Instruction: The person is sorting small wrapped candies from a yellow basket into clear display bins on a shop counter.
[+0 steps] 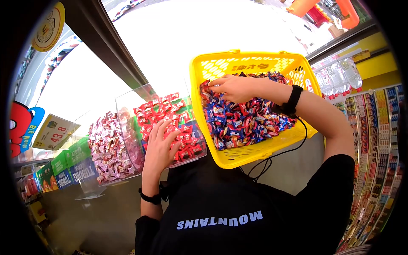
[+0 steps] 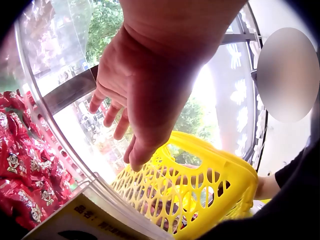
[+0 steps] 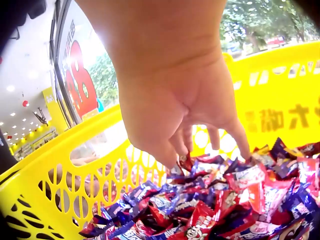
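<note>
In the head view, the right hand (image 1: pixel 233 88) reaches into a yellow basket (image 1: pixel 238 157) heaped with blue and red wrapped candies (image 1: pixel 242 123). Its spread fingers point down, the tips touching candies near the basket's left wall; the right wrist view shows the hand (image 3: pixel 175 105) above the candies (image 3: pixel 200 210), with no clear grip on one. The left hand (image 1: pixel 158 148) hovers, fingers spread, over a clear bin of red wrapped candies (image 1: pixel 187 148). In the left wrist view that hand (image 2: pixel 135 95) holds nothing, between the red candies (image 2: pixel 30 170) and the basket (image 2: pixel 220 175).
Left of the red candies is a clear bin of pink wrapped candies (image 1: pixel 108 148), with a price sign (image 1: pixel 55 132) beyond it. Bottles (image 1: pixel 340 76) stand behind the basket's right side, and stocked shelves (image 1: pixel 369 148) line the right. A black cable (image 1: pixel 276 154) hangs by the basket's near edge.
</note>
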